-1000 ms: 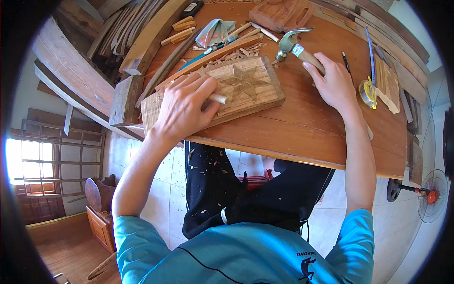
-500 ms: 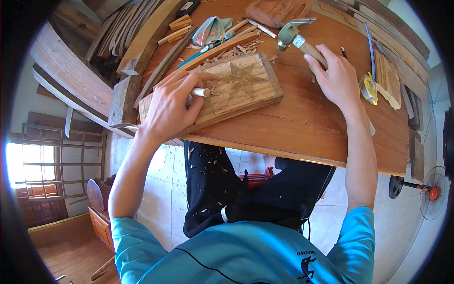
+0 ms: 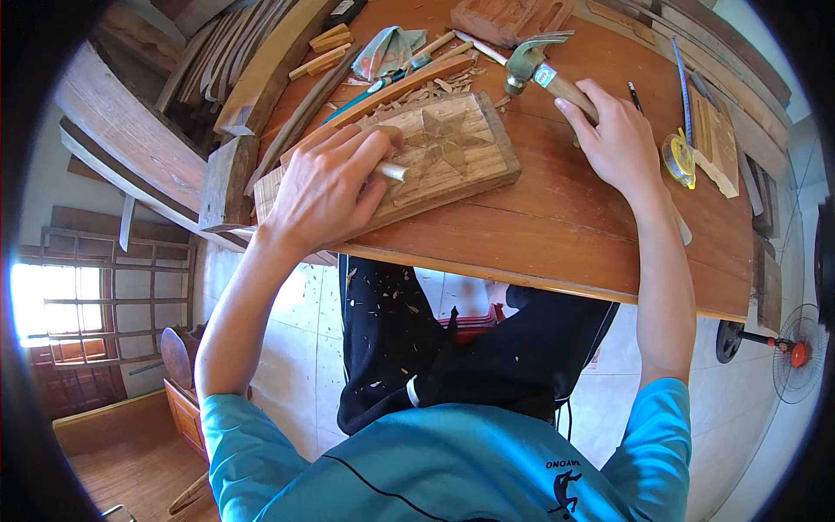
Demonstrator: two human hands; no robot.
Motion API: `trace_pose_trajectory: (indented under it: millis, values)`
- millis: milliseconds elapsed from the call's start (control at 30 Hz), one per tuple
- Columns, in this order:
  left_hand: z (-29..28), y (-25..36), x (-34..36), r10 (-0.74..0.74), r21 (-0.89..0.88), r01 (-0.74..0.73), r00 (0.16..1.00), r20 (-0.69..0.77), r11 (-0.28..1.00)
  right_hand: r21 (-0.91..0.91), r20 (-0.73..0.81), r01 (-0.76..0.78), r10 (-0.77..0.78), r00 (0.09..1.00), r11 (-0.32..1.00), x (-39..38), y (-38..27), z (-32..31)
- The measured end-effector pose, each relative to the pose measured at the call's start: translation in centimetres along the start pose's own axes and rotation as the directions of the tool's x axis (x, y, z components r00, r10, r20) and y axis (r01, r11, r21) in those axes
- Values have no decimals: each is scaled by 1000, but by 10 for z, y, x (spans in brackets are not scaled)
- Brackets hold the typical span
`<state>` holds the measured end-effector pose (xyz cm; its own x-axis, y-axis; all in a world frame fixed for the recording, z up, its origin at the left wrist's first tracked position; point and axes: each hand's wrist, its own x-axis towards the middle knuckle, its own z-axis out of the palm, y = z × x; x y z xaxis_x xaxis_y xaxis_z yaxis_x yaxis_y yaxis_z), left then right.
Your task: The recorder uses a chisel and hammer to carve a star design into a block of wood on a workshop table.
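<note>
A thick wooden board (image 3: 483,143) with a star shape carved in its top lies near the table's front edge. My left hand (image 3: 323,184) rests on its left part, fingers wrapped round a chisel (image 3: 393,170). Only the chisel's pale round handle shows, its end pointing right; the blade is hidden under the hand. To the right of the board, my right hand (image 3: 614,135) grips a claw hammer (image 3: 525,64) by its wooden handle. The hammer's metal head is above the table, off to the upper right of the board and apart from the chisel.
Wood shavings (image 3: 448,85), a wooden strip (image 3: 383,97) and a crumpled cloth (image 3: 389,54) lie beyond the board. A reddish carved block (image 3: 513,19) is at the back. Right of my right hand are a yellow tape measure (image 3: 679,160) and a pencil (image 3: 635,96). Stacked planks (image 3: 139,130) line the left.
My left hand has shifted slightly right over the board, and the chisel's handle end has moved right with it. The hammer has moved a little to the left.
</note>
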<state>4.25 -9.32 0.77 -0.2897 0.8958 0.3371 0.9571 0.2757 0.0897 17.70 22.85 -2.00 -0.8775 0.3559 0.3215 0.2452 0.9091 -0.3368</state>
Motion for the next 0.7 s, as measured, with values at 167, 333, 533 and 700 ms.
trace_pose_trajectory:
  millis: [167, 333, 533, 700]
  values:
    - [5, -5, 6, 18, -38, -17, 999, 38, 999, 1, 24, -18, 18, 1000, 1000, 0, -3, -1]
    - [11, -6, 11, 9, -36, -8, 1000, 10, 999, -15, 25, -19, 19, 1000, 1000, 0, -3, -2]
    - [15, -11, 21, 13, -63, -10, 999, 45, 998, -1, 33, -3, 3, 999, 1000, -1, -2, 0]
    - [12, -13, 19, 8, -73, -4, 998, 58, 997, 1, 38, 9, -9, 999, 1000, 0, -3, 1]
